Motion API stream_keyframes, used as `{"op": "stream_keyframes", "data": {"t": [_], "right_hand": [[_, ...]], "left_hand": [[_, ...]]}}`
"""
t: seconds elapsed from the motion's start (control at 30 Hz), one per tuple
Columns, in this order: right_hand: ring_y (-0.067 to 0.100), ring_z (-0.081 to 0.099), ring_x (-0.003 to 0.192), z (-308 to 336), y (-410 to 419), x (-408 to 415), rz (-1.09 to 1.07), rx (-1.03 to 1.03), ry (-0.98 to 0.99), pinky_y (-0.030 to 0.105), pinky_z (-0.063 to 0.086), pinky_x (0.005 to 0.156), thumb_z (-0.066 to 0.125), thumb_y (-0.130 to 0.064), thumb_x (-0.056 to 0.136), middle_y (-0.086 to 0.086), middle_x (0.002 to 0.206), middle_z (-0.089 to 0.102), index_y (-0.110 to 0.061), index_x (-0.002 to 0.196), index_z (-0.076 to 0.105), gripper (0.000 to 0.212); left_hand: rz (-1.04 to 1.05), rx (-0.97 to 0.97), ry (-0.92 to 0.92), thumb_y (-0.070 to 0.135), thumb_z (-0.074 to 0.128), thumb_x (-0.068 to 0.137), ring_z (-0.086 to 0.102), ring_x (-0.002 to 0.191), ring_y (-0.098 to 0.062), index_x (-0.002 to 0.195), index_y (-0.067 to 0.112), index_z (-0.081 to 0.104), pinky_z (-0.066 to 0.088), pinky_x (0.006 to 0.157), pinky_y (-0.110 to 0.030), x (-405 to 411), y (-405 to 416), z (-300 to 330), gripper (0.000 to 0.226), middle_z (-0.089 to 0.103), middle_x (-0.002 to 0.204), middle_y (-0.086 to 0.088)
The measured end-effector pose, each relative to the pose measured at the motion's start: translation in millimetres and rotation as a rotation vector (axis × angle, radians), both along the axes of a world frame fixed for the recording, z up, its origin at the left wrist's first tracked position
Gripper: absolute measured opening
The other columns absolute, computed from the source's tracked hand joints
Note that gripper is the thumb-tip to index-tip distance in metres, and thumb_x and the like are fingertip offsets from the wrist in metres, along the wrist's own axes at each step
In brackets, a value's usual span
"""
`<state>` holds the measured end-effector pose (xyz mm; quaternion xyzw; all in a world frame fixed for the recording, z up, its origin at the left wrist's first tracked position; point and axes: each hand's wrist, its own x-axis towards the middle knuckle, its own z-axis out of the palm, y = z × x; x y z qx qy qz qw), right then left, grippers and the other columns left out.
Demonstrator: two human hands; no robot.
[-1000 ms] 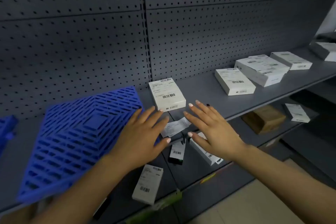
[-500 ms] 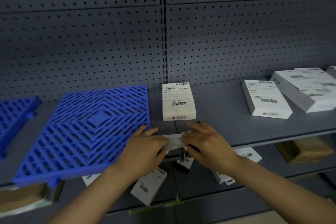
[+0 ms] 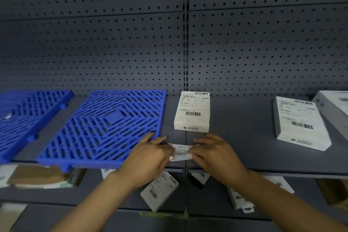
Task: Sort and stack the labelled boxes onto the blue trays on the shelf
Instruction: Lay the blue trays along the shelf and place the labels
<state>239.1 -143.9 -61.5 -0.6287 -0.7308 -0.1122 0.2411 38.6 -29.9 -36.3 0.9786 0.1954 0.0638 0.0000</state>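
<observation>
Holding a small printed slip (image 3: 181, 152) between them at the shelf's front edge, the left hand (image 3: 150, 153) and the right hand (image 3: 213, 153) each pinch one end with curled fingers. The nearest labelled box (image 3: 192, 112) lies flat just behind the slip, just right of the empty blue tray (image 3: 105, 128); a second blue tray (image 3: 28, 118) sits further left, and another white box (image 3: 299, 122) lies well to the right. Best, I judge, to put the slip down first, then lift the near box by its long sides and set it squarely on the tray. The grey shelf (image 3: 241, 147) is backed by dark pegboard (image 3: 263, 43); more boxes lie on a lower shelf (image 3: 120, 198).
</observation>
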Motion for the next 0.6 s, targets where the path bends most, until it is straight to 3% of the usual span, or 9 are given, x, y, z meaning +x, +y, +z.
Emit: {"op": "stream_keyframes", "data": {"t": [0.07,0.2,0.33,0.4,0.6], "right_hand": [[0.009,0.066,0.088,1,-1,-1,0.008,-0.008,0.064,0.024,0.050,0.082,0.050,-0.027,0.081,-0.005,0.077,0.072,-0.025,0.067,0.071,0.026],[0.006,0.064,0.099,1,-6,-1,0.028,-0.056,0.277,0.028,0.055,0.077,0.057,-0.027,0.080,-0.010,0.083,0.072,-0.024,0.075,0.072,0.017],[-0.001,0.058,0.107,-1,-8,5,0.034,-0.007,0.516,0.021,0.048,0.089,0.067,-0.020,0.077,-0.010,0.101,0.072,-0.022,0.090,0.076,0.015],[0.001,0.059,0.104,2,-8,7,0.037,0.045,0.479,0.021,0.047,0.092,0.066,-0.019,0.079,-0.010,0.104,0.070,-0.024,0.094,0.075,0.018],[0.015,0.060,0.094,20,-3,5,0.190,0.269,0.053,0.027,0.046,0.083,0.057,-0.017,0.085,-0.002,0.093,0.070,-0.016,0.089,0.075,0.018]], "left_hand": [[0.043,-0.003,-0.038,0.025,0.052,0.088,0.054,0.122,-0.015,0.100,0.029,0.068,0.036,0.104,-0.046,2,-2,-2,0.021,0.070,0.108,0.011],[0.112,-0.027,-0.106,0.026,0.048,0.087,0.054,0.122,-0.013,0.101,0.030,0.070,0.033,0.104,-0.038,5,-11,-1,0.026,0.071,0.105,0.009],[0.143,-0.025,-0.244,0.039,0.042,0.089,0.062,0.112,-0.017,0.099,0.030,0.073,0.048,0.092,-0.039,7,-17,2,0.034,0.070,0.109,0.010],[0.148,-0.029,-0.358,0.040,0.047,0.087,0.065,0.103,-0.018,0.097,0.027,0.075,0.052,0.086,-0.034,4,-20,2,0.033,0.070,0.108,0.007],[0.165,-0.250,-0.718,0.034,0.059,0.085,0.056,0.080,-0.002,0.096,0.025,0.075,0.045,0.068,-0.017,-13,-30,8,0.022,0.058,0.086,0.013]]}}
